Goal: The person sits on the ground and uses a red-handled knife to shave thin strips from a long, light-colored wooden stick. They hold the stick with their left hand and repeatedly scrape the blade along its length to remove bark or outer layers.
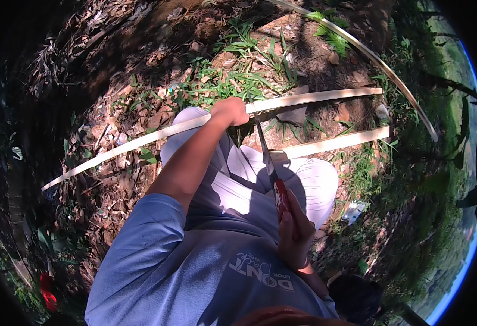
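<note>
A long pale wooden strip [313, 98] crosses in front of me, running over my bent left knee. My left hand [231, 112] is closed round it near its middle, knuckles up. In my right hand [297, 232], close to my body, is the red handle of a hand saw [264, 142]. Its narrow dark blade points away from me, and its far part meets the strip just right of my left hand. How deep the blade sits in the wood I cannot tell.
Another pale strip [339, 143] lies beyond my right knee, and a third strip [370, 53] lies at the far right. A flat stone [294, 114] sits under the first strip. Leaves, grass and soil surround me; a red object [47, 292] lies at lower left.
</note>
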### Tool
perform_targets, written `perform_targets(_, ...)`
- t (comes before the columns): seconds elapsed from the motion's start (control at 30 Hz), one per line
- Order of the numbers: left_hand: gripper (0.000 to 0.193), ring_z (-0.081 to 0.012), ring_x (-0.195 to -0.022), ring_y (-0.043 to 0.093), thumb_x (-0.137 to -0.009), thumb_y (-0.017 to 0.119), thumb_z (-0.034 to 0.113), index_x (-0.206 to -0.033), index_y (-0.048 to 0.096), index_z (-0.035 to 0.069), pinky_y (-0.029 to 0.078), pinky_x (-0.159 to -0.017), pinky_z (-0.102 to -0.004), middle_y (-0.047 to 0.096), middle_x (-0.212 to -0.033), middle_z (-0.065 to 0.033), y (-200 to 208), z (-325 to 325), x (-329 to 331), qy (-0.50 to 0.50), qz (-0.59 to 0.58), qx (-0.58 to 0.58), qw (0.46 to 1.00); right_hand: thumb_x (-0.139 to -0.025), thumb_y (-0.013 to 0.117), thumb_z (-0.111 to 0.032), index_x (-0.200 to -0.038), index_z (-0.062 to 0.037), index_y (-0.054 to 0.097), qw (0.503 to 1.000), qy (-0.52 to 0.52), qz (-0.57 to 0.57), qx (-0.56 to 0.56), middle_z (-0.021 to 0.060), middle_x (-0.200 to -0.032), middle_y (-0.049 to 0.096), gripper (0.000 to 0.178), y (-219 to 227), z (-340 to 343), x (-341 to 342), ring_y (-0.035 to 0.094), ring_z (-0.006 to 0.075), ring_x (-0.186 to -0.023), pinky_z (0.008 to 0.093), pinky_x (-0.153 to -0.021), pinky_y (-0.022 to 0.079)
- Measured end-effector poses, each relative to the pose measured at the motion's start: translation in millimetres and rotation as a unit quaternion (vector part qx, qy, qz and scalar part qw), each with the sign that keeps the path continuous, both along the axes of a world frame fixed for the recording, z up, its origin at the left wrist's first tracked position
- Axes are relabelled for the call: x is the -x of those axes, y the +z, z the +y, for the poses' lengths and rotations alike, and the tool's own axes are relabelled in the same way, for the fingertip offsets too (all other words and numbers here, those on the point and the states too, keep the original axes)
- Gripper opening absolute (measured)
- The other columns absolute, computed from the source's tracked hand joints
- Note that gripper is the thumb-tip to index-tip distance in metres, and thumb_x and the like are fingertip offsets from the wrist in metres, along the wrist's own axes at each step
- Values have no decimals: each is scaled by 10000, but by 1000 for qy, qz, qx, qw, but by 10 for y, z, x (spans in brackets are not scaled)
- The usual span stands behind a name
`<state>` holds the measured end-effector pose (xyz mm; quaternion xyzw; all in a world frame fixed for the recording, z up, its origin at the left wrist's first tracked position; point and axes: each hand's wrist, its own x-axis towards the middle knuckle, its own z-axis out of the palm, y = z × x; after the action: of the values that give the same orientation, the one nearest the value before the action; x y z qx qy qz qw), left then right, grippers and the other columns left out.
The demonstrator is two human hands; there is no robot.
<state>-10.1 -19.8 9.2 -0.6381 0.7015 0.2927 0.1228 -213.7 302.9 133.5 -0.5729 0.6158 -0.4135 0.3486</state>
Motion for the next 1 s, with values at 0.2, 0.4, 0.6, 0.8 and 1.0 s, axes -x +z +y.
perform_targets(0.2, 424, -387, -1191, 760, -831, 663, 224, -1183, 819, 46, 618, -994, -479, 783, -1293, -181, -29, 35, 11, -2, -8, 18, 1000, -1110, 560, -205, -1526, 34, 619, 1000, -11, -13, 7, 27, -722, 664, 483, 72, -19, -61, 576, 69, -630, 259, -590, 450)
perform_targets(0.4, 346, -395, -1116, 777, -835, 683, 236, -1079, 841, 48, 629, -955, -484, 805, -1188, -196, -67, 114, 4, 7, -9, 62, 998, -1106, 560, -146, -1510, 55, 618, 999, -15, -25, -17, 114, -928, 719, 455, 172, -21, -18, 657, 137, -801, 290, -707, 517)
perform_targets(0.6, 290, -371, -1046, 800, -868, 697, 225, -1062, 845, 68, 644, -924, -472, 822, -1122, -176, -140, 203, 60, -10, -23, 113, 993, -1122, 564, -123, -1504, 46, 630, 998, -41, -23, 42, 13, -761, 658, 423, -280, -438, -47, 529, 47, -645, 254, -599, 458)
perform_targets(0.8, 287, -381, -1016, 801, -857, 712, 263, -1005, 837, 51, 643, -900, -486, 822, -1075, -190, -286, 219, 8, -1, -11, 130, 991, -1114, 594, -100, -1459, 27, 672, 1000, -4, 0, -7, 19, -870, 679, 376, -922, -1468, -371, 525, 29, -708, 223, -637, 452)
perform_targets(1.0, 282, -371, -1018, 805, -879, 664, 226, -1036, 846, 79, 646, -908, -479, 824, -1087, -178, -235, 227, 51, -13, -14, 147, 989, -1058, 656, -132, -1434, -7, 695, 988, -47, -55, 137, 232, -967, 803, 398, -1299, -2626, -770, 765, 195, -780, 357, -731, 582)
